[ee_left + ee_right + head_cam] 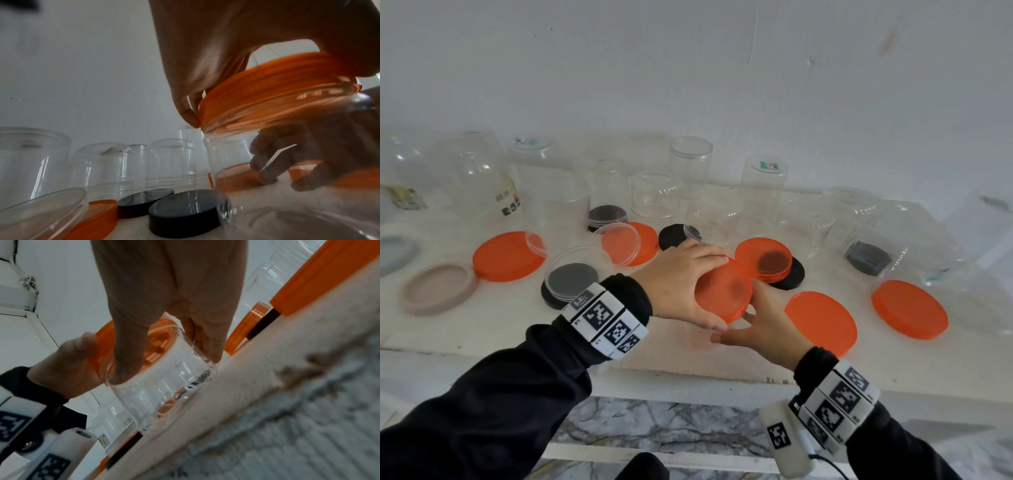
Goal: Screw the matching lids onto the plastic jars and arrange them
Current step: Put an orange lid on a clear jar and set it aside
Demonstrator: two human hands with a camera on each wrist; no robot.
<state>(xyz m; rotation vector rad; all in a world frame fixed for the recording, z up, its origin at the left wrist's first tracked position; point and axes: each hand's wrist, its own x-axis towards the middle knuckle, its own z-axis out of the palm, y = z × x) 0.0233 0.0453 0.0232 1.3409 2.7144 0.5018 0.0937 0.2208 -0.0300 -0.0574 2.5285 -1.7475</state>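
Note:
A clear plastic jar with an orange lid on its mouth is held tilted above the front of the white table. My left hand grips the orange lid from above, thumb and fingers curled round its rim. My right hand holds the jar's body from below and the right. In the right wrist view my right hand wraps the clear wall, thumb on one side and fingers on the other. Its fingers show through the jar in the left wrist view.
Several clear jars stand mouth down along the back by the wall. Loose orange lids and black lids lie around my hands. A beige lid sits at the far left. A low orange-lidded jar rests behind.

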